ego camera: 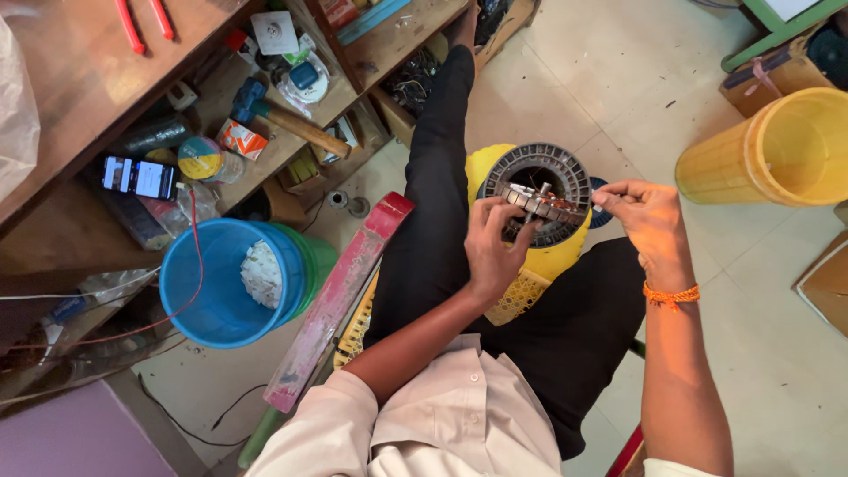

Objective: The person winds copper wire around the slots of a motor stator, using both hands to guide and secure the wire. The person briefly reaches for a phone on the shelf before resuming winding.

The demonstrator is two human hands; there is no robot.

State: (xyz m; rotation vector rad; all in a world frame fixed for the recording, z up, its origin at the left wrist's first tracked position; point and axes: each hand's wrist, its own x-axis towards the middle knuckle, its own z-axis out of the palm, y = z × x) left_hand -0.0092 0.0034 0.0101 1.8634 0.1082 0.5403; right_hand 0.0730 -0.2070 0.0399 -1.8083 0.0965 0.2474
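Between both hands, over the lap, sits the round slotted metal stator [539, 190] w/ left hand [490, 252] clasping its near edge, right hand [649, 221] pinched shut at its right rim.

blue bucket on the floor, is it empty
No, the blue bucket holds a crumpled white lump against its inner wall, and a red wire droops over its rim.

At frame centre the left hand [491, 250] grips a grey round fan stator [539, 190] resting on a yellow stool [543, 261]. The right hand [643, 212] pinches its right edge. A blue bucket [225, 283] stands at left.
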